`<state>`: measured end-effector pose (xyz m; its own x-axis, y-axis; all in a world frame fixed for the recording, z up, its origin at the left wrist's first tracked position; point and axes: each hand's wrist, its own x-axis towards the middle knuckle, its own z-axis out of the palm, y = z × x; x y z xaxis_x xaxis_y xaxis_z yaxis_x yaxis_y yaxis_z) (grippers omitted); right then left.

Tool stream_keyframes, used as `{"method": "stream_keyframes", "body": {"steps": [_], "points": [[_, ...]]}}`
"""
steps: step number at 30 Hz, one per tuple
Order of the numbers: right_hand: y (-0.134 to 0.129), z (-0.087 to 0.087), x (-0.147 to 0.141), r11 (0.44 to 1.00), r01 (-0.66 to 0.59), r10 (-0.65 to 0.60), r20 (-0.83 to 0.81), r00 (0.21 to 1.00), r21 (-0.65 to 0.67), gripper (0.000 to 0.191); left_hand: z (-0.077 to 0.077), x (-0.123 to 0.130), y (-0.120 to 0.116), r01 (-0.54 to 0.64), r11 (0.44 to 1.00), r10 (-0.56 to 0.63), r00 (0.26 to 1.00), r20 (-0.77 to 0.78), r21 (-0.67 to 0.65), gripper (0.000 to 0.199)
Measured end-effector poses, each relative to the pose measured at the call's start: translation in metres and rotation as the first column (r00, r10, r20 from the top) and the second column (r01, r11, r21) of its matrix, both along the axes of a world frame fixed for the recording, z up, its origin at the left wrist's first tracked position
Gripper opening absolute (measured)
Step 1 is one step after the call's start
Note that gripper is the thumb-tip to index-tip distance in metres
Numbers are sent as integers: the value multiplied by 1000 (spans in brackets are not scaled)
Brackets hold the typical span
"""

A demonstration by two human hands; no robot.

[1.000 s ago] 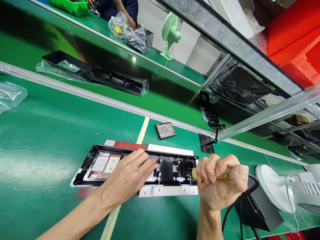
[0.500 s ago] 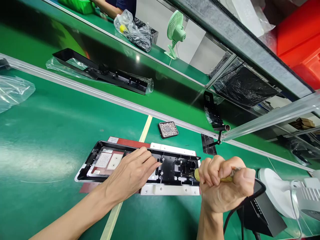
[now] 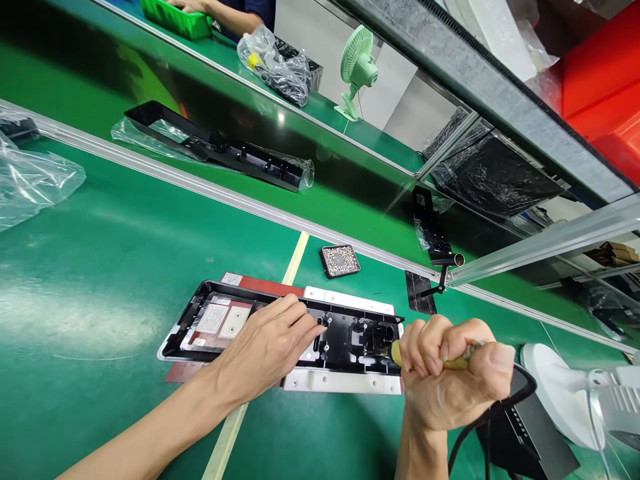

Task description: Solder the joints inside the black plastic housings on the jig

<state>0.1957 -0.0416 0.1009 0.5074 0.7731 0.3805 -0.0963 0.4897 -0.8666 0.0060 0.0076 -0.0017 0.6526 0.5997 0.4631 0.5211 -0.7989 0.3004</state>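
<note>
A long black plastic housing [image 3: 345,340] lies lengthwise on a dark red board [image 3: 265,285] with white fixture blocks [image 3: 345,381] along both long sides. My left hand [image 3: 277,340] rests across its middle, fingers bent down onto the housing and thumb pointing right; the fingertips are partly hidden. My right hand [image 3: 455,373] is a fist around a yellow-handled soldering iron [image 3: 397,353], with its tip end at the housing's right end. A black cord hangs from behind that fist. Just beyond the housing stands a small black tray [image 3: 340,261] of tiny metal pieces.
A similar black housing [image 3: 215,147] lies on plastic film on the green belt behind a metal rail. A black box [image 3: 530,427] and white fan [image 3: 555,393] stand at right. Across the line, a co-worker's hand [image 3: 187,5] is at a green bin [image 3: 180,19].
Both my hands keep nearly the same pose on the housing and the iron. The whole view has shifted slightly. The co-worker's hand and more of the green bin now show.
</note>
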Motion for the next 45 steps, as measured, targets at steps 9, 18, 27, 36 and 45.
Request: {"method": "stream_keyframes", "body": {"steps": [9,18,27,36,45], "points": [[0,0,-1,1000,4,-4,-6,1000,-1,40,-2,0,0,7,1000,-7,1000,-11,-29,22],[-1,-1,1,1000,-26,26,3,1000,4,40,0,1,1,7,1000,-7,1000,-11,0,22],[0,-1,0,1000,-6,6,-10,1000,-1,42,1,1,1,7,1000,-7,1000,25,-22,26],[0,0,-1,1000,2,-2,-1,1000,-8,43,-2,1,0,10,1000,-10,1000,0,-22,22],[0,-2,1,999,-38,38,20,999,7,41,-1,2,0,1,1000,-1,1000,26,1,25]]}}
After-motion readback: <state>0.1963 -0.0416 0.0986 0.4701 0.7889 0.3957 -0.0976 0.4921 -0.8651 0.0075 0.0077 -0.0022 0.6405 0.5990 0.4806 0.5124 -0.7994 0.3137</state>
